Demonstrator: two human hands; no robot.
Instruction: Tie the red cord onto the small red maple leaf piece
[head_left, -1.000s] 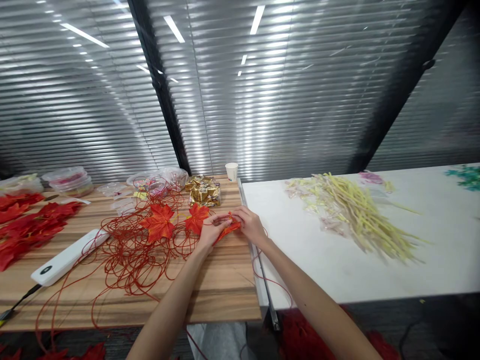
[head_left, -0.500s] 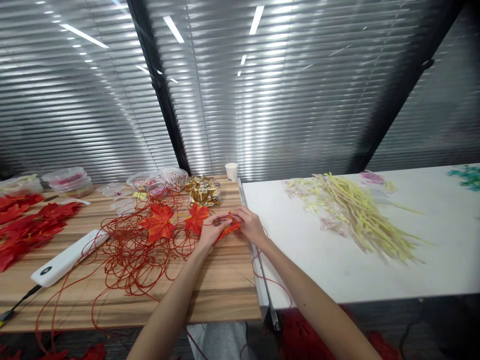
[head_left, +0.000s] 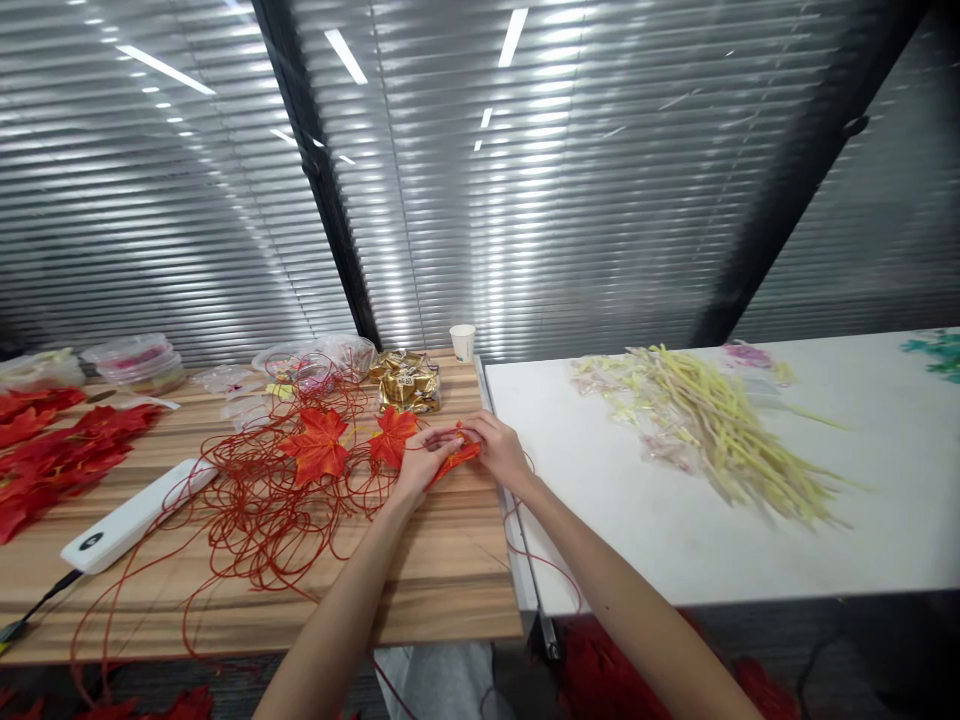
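Note:
My left hand (head_left: pixel 424 457) is closed on an orange-red leaf (head_left: pixel 459 457), near the right edge of the wooden table. Fingers of my right hand (head_left: pixel 496 447) pinch the same leaf and a red cord from the other side; the fingertips of both hands nearly meet and partly hide it. Just left of my left hand lies a red maple leaf (head_left: pixel 393 437), and a larger maple leaf (head_left: pixel 318 446) rests farther left on a loose tangle of red cord (head_left: pixel 277 530). A strand of cord hangs past my right wrist over the gap between tables.
A gold packet (head_left: pixel 407 382) and a paper cup (head_left: pixel 463 343) stand behind my hands. On the left are a white device (head_left: pixel 139 515), red leaves (head_left: pixel 75 450) and plastic tubs (head_left: pixel 139 362). Yellow stems (head_left: pixel 720 420) cover part of the white table (head_left: pixel 600 540).

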